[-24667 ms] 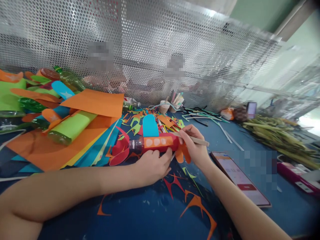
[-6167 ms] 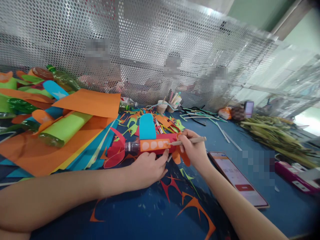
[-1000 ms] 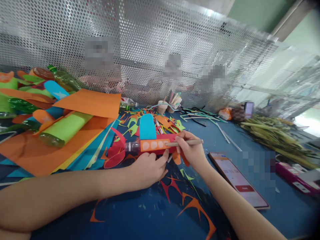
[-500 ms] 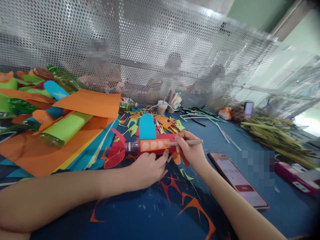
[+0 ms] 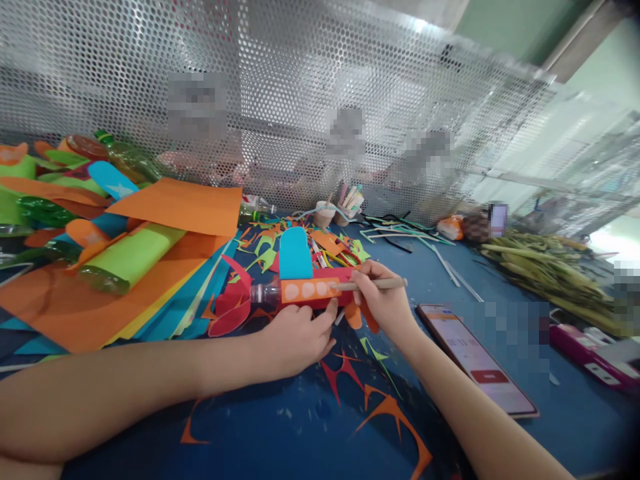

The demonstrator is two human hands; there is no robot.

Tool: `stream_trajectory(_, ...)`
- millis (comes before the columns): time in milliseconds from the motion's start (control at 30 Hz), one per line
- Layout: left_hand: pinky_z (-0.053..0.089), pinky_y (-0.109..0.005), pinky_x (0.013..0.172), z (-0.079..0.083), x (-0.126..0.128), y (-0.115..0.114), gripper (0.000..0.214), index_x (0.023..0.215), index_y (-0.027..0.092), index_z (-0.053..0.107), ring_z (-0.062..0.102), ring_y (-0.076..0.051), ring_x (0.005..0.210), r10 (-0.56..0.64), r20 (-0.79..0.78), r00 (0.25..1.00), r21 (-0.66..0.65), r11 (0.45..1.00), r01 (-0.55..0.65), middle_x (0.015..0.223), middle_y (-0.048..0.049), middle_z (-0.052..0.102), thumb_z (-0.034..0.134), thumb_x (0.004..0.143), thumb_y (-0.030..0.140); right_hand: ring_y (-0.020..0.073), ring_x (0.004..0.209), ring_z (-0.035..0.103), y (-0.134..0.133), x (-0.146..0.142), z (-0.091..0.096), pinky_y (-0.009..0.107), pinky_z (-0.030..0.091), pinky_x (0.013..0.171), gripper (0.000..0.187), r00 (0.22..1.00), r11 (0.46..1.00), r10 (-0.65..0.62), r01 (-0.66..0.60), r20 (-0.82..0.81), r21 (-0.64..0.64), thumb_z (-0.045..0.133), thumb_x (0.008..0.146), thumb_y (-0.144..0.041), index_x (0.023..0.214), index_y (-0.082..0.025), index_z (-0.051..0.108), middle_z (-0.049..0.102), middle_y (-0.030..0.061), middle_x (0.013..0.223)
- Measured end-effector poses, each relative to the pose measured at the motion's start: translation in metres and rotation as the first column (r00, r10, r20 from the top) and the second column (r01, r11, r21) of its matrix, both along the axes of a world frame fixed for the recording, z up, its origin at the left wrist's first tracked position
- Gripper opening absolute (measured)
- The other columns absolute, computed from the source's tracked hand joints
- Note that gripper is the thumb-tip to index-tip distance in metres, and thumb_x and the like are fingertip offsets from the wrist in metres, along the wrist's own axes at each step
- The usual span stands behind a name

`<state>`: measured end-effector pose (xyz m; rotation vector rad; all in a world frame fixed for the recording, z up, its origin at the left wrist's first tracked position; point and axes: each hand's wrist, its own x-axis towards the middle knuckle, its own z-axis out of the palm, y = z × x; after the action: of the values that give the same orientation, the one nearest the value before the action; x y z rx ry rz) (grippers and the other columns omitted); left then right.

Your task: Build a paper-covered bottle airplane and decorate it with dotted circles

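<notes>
A plastic bottle (image 5: pixel 265 294) wrapped in red paper lies on its side in front of me, its neck to the left. Along its wrap runs an orange paper strip (image 5: pixel 295 300) bearing a row of several pale painted dots. A blue rounded paper flap (image 5: pixel 295 253) stands up from its far side, and red paper blades (image 5: pixel 234 313) fan out at the neck. My left hand (image 5: pixel 297 340) grips the near side of the bottle with curled fingers. Pinched in my right hand (image 5: pixel 377 297) is a thin paintbrush (image 5: pixel 393 283), its tip at the rightmost dot.
Coloured paper sheets (image 5: pixel 65 307) and paper-covered bottles (image 5: pixel 135 257) pile up at left. Cups (image 5: pixel 325 213) stand behind paper scraps. A phone (image 5: pixel 480 360) lies at right, near a purple box (image 5: pixel 590 353) and dried stalks (image 5: pixel 545 273). A perforated metal screen (image 5: pixel 300 80) borders the table's back.
My right hand and the paintbrush have shifted very slightly to the right. My left hand and the bottle look almost unmoved.
</notes>
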<state>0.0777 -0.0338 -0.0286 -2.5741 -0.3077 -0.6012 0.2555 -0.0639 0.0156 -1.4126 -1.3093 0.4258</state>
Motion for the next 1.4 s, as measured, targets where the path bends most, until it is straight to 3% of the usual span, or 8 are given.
stream_trajectory(1400, 0.041, -0.031, 0.045, 0.0001, -0.0008, -0.0014, 0.038, 0.112, 0.013, 0.062, 0.057, -0.015, 0.06, -0.002, -0.018, 1.0, -0.022, 1.0, 0.001, 0.127, -0.015, 0.055, 0.036, 0.095, 0.034, 0.0096, 0.036, 0.041, -0.001, -0.0022, 0.0033, 0.023, 0.036, 0.045, 0.025, 1.0, 0.999, 0.014, -0.015, -0.013, -0.031, 0.054, 0.076, -0.023, 0.054, -0.022, 0.044, 0.048, -0.0073, 0.036)
